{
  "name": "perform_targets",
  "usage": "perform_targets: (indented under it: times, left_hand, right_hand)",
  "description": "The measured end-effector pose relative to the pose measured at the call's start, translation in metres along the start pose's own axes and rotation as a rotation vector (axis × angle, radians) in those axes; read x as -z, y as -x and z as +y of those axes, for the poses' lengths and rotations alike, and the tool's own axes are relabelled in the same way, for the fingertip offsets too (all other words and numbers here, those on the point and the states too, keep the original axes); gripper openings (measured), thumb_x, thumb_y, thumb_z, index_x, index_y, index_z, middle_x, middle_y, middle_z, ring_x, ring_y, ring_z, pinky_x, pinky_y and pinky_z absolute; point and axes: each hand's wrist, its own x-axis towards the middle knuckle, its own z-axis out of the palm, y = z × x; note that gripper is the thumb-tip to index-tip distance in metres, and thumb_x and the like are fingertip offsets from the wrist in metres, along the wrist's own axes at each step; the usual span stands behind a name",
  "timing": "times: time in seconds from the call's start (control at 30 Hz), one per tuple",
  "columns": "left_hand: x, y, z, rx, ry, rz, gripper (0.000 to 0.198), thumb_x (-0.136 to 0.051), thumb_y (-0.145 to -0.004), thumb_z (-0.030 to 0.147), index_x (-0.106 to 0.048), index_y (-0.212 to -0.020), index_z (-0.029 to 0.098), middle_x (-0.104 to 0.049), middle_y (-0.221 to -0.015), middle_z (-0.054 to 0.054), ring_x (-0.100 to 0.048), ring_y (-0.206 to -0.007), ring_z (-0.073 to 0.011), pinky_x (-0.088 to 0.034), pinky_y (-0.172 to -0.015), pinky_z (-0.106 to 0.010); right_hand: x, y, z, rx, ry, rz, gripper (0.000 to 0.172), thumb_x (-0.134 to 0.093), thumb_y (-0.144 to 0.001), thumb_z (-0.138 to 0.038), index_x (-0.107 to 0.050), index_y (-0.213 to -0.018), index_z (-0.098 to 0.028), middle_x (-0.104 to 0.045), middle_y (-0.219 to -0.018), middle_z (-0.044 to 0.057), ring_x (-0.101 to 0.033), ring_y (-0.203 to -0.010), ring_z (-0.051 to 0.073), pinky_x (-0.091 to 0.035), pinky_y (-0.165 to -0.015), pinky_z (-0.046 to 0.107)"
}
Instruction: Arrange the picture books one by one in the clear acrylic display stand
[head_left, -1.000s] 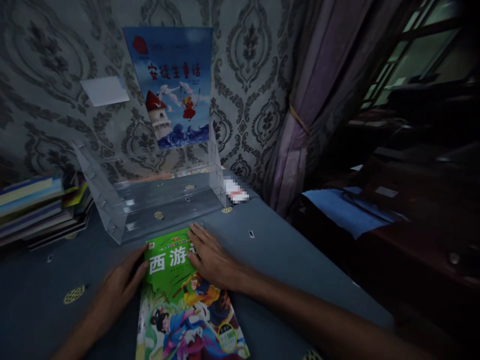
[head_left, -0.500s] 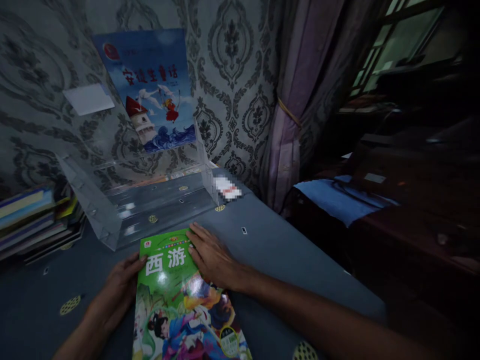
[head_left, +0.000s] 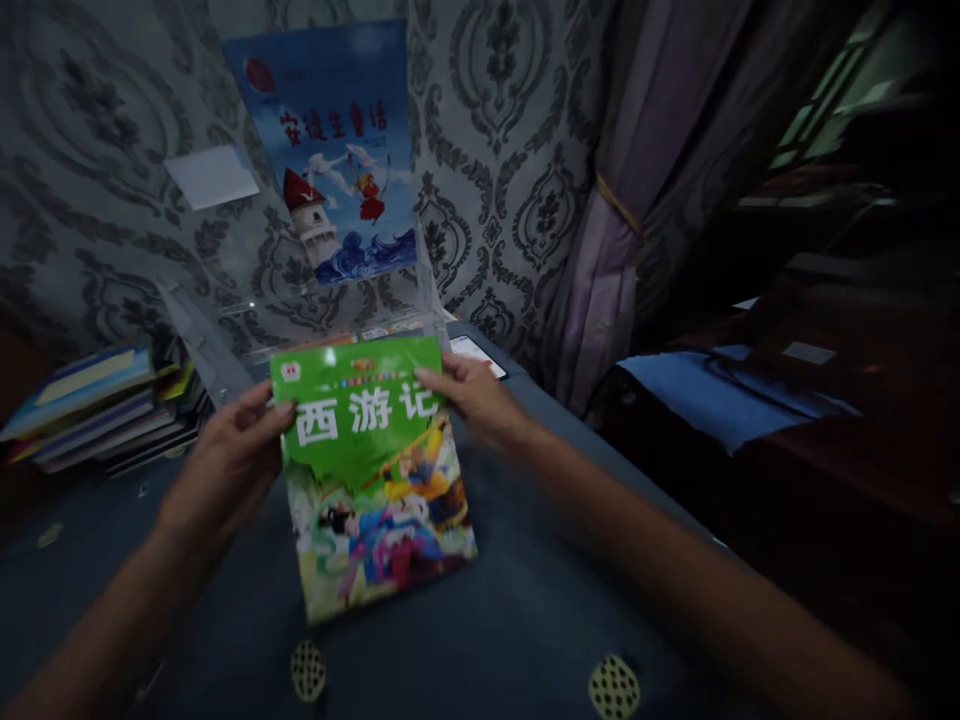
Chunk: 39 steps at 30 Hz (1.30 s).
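A green picture book (head_left: 360,470) with large white Chinese characters is held up over the table, its cover facing me. My left hand (head_left: 240,440) grips its upper left edge, thumb on the cover. At the upper right corner my right hand (head_left: 480,395) pinches the book, thumb in front; the other fingers are mostly behind it. Just beyond the book stands a clear acrylic stand (head_left: 195,325), partly hidden by it. A blue book (head_left: 345,160) is upright behind the stand, against the wall.
A stack of books (head_left: 97,405) lies at the left of the table (head_left: 555,580). A phone (head_left: 476,352) rests right of the stand. A white card (head_left: 211,177) is on the patterned wall. Tied curtains (head_left: 611,220) hang at the right, near dark furniture with a blue cloth (head_left: 697,395).
The green book has been lifted and moved forward toward the stand. My right hand has gone from lying on the cover to gripping the upper right corner. The view has shifted slightly.
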Motion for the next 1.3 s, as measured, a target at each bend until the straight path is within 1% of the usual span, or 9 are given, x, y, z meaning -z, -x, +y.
perform_targets:
  times: [0.13, 0.23, 0.33, 0.43, 0.6, 0.73, 0.9, 1.1, 1.3]
  left_hand:
    - [-0.008, 0.006, 0.028, -0.456, -0.161, 0.013, 0.033, -0.081, -0.078, 0.028, -0.071, -0.108, 0.019, -0.073, -0.114, -0.005, -0.067, -0.109, -0.0218, -0.053, -0.1, -0.033]
    - [0.011, 0.023, 0.019, -0.553, -0.434, -0.016, 0.024, -0.078, -0.081, 0.028, -0.073, -0.104, 0.027, -0.075, -0.107, 0.001, -0.07, -0.101, -0.0182, -0.057, -0.087, -0.025]
    - [0.032, 0.047, -0.009, -0.492, -0.743, -0.424, 0.029, -0.061, -0.093, 0.039, -0.068, -0.121, 0.034, -0.072, -0.12, -0.003, -0.069, -0.11, -0.0261, -0.06, -0.088, -0.036]
    - [0.038, 0.073, -0.039, -0.489, -0.962, -0.732, 0.048, -0.051, -0.095, 0.021, -0.053, -0.139, 0.04, -0.064, -0.134, -0.003, -0.061, -0.125, -0.0262, -0.051, -0.106, -0.044]
    - [0.028, 0.09, -0.055, -0.463, -1.07, -0.928, 0.074, -0.049, -0.087, 0.003, -0.036, -0.15, 0.039, -0.055, -0.144, -0.002, -0.051, -0.135, -0.0227, -0.04, -0.115, -0.043]
    - [0.027, 0.093, -0.049, -0.521, -1.09, -0.92, 0.08, -0.054, -0.087, 0.004, -0.026, -0.154, 0.037, -0.053, -0.146, -0.002, -0.049, -0.136, -0.0195, -0.039, -0.116, -0.04]
    - [0.042, 0.093, -0.045, -0.471, -1.154, -0.904, 0.069, -0.063, -0.09, 0.02, -0.036, -0.151, 0.034, -0.052, -0.148, -0.003, -0.048, -0.137, -0.0207, -0.039, -0.116, -0.042]
    - [0.073, 0.059, -0.071, -0.443, -1.287, -0.468, 0.038, -0.047, -0.101, 0.033, -0.054, -0.137, 0.025, -0.058, -0.141, -0.009, -0.055, -0.13, -0.0242, -0.046, -0.109, -0.046]
    - [0.077, 0.036, -0.09, -0.594, -1.394, -0.306, 0.033, -0.042, -0.102, 0.033, -0.06, -0.124, 0.016, -0.067, -0.126, -0.013, -0.063, -0.118, -0.0262, -0.052, -0.102, -0.047]
  right_hand:
    - [-0.005, -0.002, -0.057, 0.448, 0.203, -0.014, 0.036, -0.078, -0.076, -0.043, -0.072, -0.105, -0.022, -0.075, -0.101, -0.001, -0.069, -0.102, 0.019, -0.056, -0.092, 0.038]
    - [0.008, 0.026, -0.065, 0.494, 0.493, -0.047, 0.026, -0.074, -0.082, -0.042, -0.075, -0.101, -0.024, -0.076, -0.099, 0.0, -0.07, -0.097, 0.021, -0.057, -0.089, 0.039]
    - [0.032, 0.071, -0.037, 0.434, 0.738, -0.277, 0.024, -0.068, -0.089, -0.041, -0.075, -0.106, -0.026, -0.078, -0.102, 0.003, -0.072, -0.094, 0.02, -0.057, -0.086, 0.036]
    - [0.053, 0.117, -0.002, 0.41, 0.884, -0.518, 0.025, -0.057, -0.097, -0.037, -0.073, -0.113, -0.027, -0.078, -0.104, 0.007, -0.073, -0.1, 0.02, -0.05, -0.101, 0.041]
    - [0.06, 0.15, 0.019, 0.328, 1.049, -0.649, 0.041, -0.05, -0.094, -0.022, -0.06, -0.134, -0.028, -0.07, -0.126, 0.01, -0.063, -0.122, 0.021, -0.044, -0.11, 0.044]
    - [0.057, 0.148, 0.015, 0.333, 1.112, -0.719, 0.049, -0.05, -0.091, -0.02, -0.055, -0.139, -0.029, -0.069, -0.129, 0.008, -0.061, -0.125, 0.022, -0.039, -0.114, 0.047]
    - [0.059, 0.156, -0.005, 0.303, 1.151, -0.758, 0.061, -0.053, -0.092, -0.021, -0.04, -0.15, -0.035, -0.058, -0.143, 0.003, -0.054, -0.133, 0.021, -0.036, -0.118, 0.044]
    - [0.03, 0.143, -0.021, 0.285, 1.185, -0.725, 0.051, -0.048, -0.096, -0.02, -0.047, -0.144, -0.037, -0.063, -0.137, 0.002, -0.054, -0.132, 0.021, -0.035, -0.119, 0.048]
    - [-0.032, 0.092, 0.027, 0.261, 1.22, -0.796, 0.04, -0.046, -0.098, -0.02, -0.055, -0.137, -0.02, -0.057, -0.144, 0.012, -0.05, -0.136, 0.024, -0.035, -0.118, 0.05]
